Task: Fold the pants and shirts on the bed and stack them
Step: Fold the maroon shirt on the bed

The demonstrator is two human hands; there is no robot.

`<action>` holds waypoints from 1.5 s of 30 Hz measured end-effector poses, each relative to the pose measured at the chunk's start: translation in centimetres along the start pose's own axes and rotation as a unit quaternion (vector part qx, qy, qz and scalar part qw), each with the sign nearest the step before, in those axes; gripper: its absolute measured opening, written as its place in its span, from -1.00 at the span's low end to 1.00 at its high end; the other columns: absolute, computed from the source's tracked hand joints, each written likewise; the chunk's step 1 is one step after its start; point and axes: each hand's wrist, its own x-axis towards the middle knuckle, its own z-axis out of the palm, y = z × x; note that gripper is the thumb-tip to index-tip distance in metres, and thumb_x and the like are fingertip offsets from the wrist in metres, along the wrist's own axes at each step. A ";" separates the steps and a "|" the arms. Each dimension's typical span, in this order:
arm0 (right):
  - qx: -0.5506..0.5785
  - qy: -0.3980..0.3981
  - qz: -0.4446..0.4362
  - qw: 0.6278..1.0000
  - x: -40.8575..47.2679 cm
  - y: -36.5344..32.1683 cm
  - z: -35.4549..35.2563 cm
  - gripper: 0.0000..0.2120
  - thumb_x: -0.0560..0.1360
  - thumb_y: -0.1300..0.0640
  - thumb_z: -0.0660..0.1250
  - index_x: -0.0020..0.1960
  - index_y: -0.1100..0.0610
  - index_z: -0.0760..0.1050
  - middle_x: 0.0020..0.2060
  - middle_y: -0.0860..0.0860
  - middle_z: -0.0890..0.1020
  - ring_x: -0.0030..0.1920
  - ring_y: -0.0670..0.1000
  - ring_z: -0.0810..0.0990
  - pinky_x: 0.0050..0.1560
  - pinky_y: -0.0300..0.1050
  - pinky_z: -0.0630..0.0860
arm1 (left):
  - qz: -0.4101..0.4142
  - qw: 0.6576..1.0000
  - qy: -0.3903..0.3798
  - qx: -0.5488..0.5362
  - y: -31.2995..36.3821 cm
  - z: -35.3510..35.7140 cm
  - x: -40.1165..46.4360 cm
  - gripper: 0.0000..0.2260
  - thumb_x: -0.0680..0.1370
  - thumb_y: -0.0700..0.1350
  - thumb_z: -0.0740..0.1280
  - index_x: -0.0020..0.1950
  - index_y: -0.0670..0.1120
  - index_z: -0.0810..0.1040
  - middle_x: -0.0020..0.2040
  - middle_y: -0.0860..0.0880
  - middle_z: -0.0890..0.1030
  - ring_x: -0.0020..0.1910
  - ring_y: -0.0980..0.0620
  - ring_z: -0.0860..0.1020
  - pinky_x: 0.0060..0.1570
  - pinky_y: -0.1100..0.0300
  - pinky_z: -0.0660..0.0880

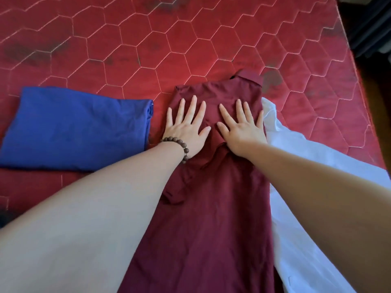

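Observation:
A maroon collared shirt [211, 218] lies lengthwise on the bed, its sides folded in to a narrow strip and its collar at the far end. My left hand [186, 125], with a bead bracelet at the wrist, presses flat on the upper left of the shirt, fingers spread. Beside it, my right hand [241, 125] presses flat on the upper right, fingers spread too. A folded blue garment [80, 127] rests to the left of the shirt. A white garment [296, 187] lies unfolded to the right, partly under my right arm.
The red quilted mattress [190, 39] with a hexagon stitch pattern stretches far beyond the clothes. Its right edge [357, 70] drops to a dark floor with dark objects at the top right corner.

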 end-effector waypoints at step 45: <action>0.048 0.017 0.072 0.996 -42.7 -6.2 12.5 -0.41 0.57 -0.26 -0.05 0.56 -0.16 -0.03 0.57 0.02 -0.03 0.56 0.04 -0.09 0.50 0.25 -0.11 | 0.005 0.997 -0.060 0.046 -1.3 5.9 -44.7 -0.43 0.59 0.17 0.01 0.58 0.06 0.05 0.58 -0.06 0.07 0.56 -0.08 0.03 0.49 -0.15 0.04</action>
